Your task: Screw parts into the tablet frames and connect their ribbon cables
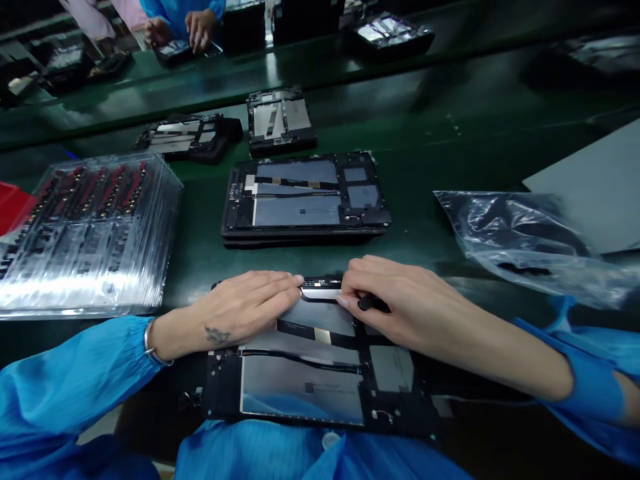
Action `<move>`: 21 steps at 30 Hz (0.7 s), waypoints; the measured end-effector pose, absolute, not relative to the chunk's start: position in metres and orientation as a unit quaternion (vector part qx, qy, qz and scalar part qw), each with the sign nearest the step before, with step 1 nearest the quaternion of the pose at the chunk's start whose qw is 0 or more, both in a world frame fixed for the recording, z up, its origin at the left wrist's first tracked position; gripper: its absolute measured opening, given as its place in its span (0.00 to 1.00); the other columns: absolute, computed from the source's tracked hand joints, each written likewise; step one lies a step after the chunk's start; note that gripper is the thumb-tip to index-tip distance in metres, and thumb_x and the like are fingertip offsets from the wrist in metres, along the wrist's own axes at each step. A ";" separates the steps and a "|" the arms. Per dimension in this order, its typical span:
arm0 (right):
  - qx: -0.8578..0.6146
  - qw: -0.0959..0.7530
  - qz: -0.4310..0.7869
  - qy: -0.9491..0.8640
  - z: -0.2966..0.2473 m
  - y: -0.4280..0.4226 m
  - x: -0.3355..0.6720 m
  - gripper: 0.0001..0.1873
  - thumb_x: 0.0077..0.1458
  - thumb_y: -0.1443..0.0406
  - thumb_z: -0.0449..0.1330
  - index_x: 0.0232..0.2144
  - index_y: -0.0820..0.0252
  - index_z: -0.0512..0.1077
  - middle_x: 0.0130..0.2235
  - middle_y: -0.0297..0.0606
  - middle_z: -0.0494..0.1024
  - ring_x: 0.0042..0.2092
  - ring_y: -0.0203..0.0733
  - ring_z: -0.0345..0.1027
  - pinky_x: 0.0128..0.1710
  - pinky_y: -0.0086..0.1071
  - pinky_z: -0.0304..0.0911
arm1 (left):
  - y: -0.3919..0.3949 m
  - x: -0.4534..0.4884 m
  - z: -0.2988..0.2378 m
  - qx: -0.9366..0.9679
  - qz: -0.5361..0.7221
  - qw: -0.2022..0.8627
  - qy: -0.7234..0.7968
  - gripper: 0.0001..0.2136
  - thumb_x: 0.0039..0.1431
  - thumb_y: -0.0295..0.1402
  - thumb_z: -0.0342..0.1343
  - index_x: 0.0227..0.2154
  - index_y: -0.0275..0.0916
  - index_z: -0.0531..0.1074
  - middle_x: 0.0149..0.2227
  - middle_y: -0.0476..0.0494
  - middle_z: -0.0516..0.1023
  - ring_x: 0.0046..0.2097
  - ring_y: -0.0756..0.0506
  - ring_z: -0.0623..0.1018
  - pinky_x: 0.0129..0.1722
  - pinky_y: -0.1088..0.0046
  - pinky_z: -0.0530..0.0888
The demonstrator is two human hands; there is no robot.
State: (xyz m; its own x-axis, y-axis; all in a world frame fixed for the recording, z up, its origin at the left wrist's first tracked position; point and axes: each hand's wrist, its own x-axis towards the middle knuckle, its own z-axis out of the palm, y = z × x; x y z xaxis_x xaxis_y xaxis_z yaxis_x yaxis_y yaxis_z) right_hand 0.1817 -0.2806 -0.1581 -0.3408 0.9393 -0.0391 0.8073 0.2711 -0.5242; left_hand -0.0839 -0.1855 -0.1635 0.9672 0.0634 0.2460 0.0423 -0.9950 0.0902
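An opened tablet [303, 393] lies in front of me, its inside facing up, with a large grey panel, dark flat cables and a black frame. My left hand [250, 307] rests flat across its far left part, fingers stretched together towards the far edge. At that same edge, my right hand [380, 293] is closed in a pinch around a slim tool with a black end [374, 303]; its working tip is hidden by my fingers. Between both hands a bright silver strip [320, 293] shows along the edge; I cannot tell whether it belongs to the tool or the tablet.
Another opened tablet [300, 197] lies on a dark stack just beyond. Left stands a pile of clear plastic trays [90, 240] with small circuit boards. A clear plastic bag [520, 233] lies right. More tablet units [280, 120] sit further back, near a co-worker's hands [200, 30].
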 end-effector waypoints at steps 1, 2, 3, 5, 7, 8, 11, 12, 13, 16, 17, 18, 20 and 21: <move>-0.555 0.140 0.227 -0.788 -0.158 -0.281 0.181 0.07 0.62 0.68 0.55 0.30 0.57 0.67 0.32 0.35 0.71 0.33 0.41 0.63 0.28 0.32 0.54 | -0.185 -0.084 -0.165 0.991 0.127 0.029 0.017 0.15 0.69 0.23 0.47 0.55 0.29 0.67 0.59 0.32 0.73 0.60 0.41 0.74 0.59 0.63 0.75; -0.553 0.139 0.221 -0.791 -0.158 -0.281 0.180 0.07 0.62 0.69 0.55 0.30 0.57 0.67 0.32 0.35 0.70 0.33 0.41 0.62 0.28 0.32 0.54 | -0.186 -0.084 -0.166 0.991 0.129 0.016 0.008 0.14 0.69 0.23 0.48 0.55 0.28 0.68 0.59 0.32 0.73 0.60 0.40 0.74 0.59 0.63 0.75; -0.551 0.138 0.215 -0.794 -0.158 -0.281 0.180 0.08 0.61 0.70 0.55 0.29 0.57 0.66 0.32 0.35 0.70 0.32 0.41 0.62 0.28 0.32 0.53 | -0.186 -0.084 -0.166 0.991 0.132 0.006 0.001 0.14 0.68 0.23 0.48 0.54 0.27 0.68 0.59 0.31 0.74 0.60 0.39 0.75 0.59 0.62 0.75; -0.550 0.133 0.207 -0.798 -0.158 -0.280 0.178 0.08 0.60 0.71 0.56 0.28 0.58 0.66 0.31 0.35 0.70 0.32 0.41 0.61 0.28 0.32 0.52 | -0.186 -0.083 -0.166 0.991 0.136 -0.008 -0.007 0.13 0.68 0.23 0.49 0.53 0.26 0.69 0.59 0.31 0.74 0.58 0.38 0.76 0.58 0.61 0.76; -0.549 0.129 0.201 -0.801 -0.157 -0.279 0.177 0.08 0.60 0.71 0.56 0.28 0.58 0.66 0.31 0.35 0.69 0.32 0.41 0.61 0.28 0.32 0.52 | -0.186 -0.082 -0.165 0.991 0.134 -0.017 -0.009 0.14 0.68 0.23 0.50 0.54 0.26 0.69 0.59 0.31 0.74 0.58 0.38 0.76 0.58 0.60 0.76; -0.548 0.128 0.197 -0.803 -0.157 -0.279 0.177 0.08 0.60 0.72 0.56 0.28 0.58 0.66 0.31 0.35 0.69 0.32 0.40 0.61 0.28 0.32 0.51 | -0.187 -0.082 -0.165 0.991 0.133 -0.020 -0.009 0.14 0.68 0.23 0.49 0.54 0.26 0.69 0.59 0.31 0.74 0.58 0.38 0.76 0.58 0.60 0.76; -0.544 0.127 0.181 -0.809 -0.157 -0.279 0.176 0.08 0.60 0.72 0.56 0.28 0.58 0.64 0.31 0.35 0.68 0.32 0.40 0.60 0.28 0.32 0.51 | -0.187 -0.082 -0.164 0.991 0.129 -0.029 -0.014 0.15 0.69 0.23 0.49 0.55 0.25 0.69 0.59 0.30 0.73 0.58 0.38 0.76 0.58 0.61 0.76; -0.543 0.126 0.175 -0.812 -0.157 -0.279 0.176 0.09 0.59 0.72 0.56 0.28 0.58 0.64 0.31 0.35 0.68 0.32 0.40 0.59 0.28 0.32 0.50 | -0.187 -0.082 -0.164 0.991 0.128 -0.030 -0.017 0.15 0.69 0.23 0.48 0.55 0.25 0.69 0.59 0.30 0.73 0.58 0.37 0.76 0.58 0.60 0.76; -0.542 0.125 0.169 -0.814 -0.157 -0.279 0.176 0.09 0.59 0.72 0.55 0.28 0.58 0.63 0.31 0.35 0.68 0.32 0.40 0.59 0.28 0.32 0.50 | -0.187 -0.082 -0.164 0.991 0.128 -0.031 -0.019 0.16 0.69 0.23 0.48 0.56 0.24 0.69 0.59 0.29 0.73 0.58 0.37 0.75 0.58 0.60 0.76; -0.536 0.119 0.153 -0.822 -0.158 -0.279 0.175 0.09 0.59 0.73 0.55 0.28 0.58 0.62 0.31 0.35 0.67 0.32 0.39 0.58 0.28 0.32 0.49 | -0.187 -0.082 -0.164 0.991 0.130 -0.035 -0.022 0.16 0.69 0.23 0.48 0.56 0.24 0.69 0.59 0.29 0.73 0.58 0.36 0.75 0.57 0.59 0.76; -0.534 0.116 0.148 -0.824 -0.158 -0.279 0.175 0.09 0.59 0.73 0.54 0.28 0.58 0.62 0.31 0.35 0.67 0.32 0.39 0.58 0.28 0.32 0.48 | -0.188 -0.082 -0.164 0.990 0.132 -0.038 -0.020 0.16 0.69 0.23 0.47 0.56 0.24 0.69 0.59 0.29 0.73 0.58 0.36 0.76 0.57 0.59 0.76; -0.533 0.116 0.143 -0.826 -0.158 -0.279 0.175 0.09 0.59 0.73 0.54 0.28 0.58 0.62 0.31 0.35 0.67 0.32 0.39 0.57 0.28 0.32 0.48 | -0.188 -0.082 -0.163 0.990 0.132 -0.041 -0.019 0.16 0.69 0.23 0.47 0.56 0.24 0.69 0.59 0.29 0.73 0.58 0.36 0.76 0.57 0.59 0.76; -0.532 0.113 0.135 -0.828 -0.158 -0.280 0.175 0.09 0.59 0.72 0.54 0.28 0.58 0.62 0.31 0.35 0.67 0.32 0.39 0.57 0.27 0.31 0.48 | -0.188 -0.081 -0.163 0.990 0.132 -0.047 -0.017 0.16 0.70 0.24 0.46 0.55 0.25 0.70 0.58 0.30 0.74 0.58 0.37 0.76 0.57 0.60 0.76; -0.532 0.111 0.131 -0.829 -0.157 -0.280 0.174 0.09 0.59 0.72 0.54 0.28 0.58 0.62 0.31 0.35 0.67 0.32 0.39 0.57 0.27 0.31 0.47 | -0.188 -0.081 -0.162 0.990 0.132 -0.050 -0.016 0.16 0.70 0.24 0.46 0.55 0.25 0.70 0.58 0.30 0.74 0.58 0.37 0.76 0.57 0.60 0.76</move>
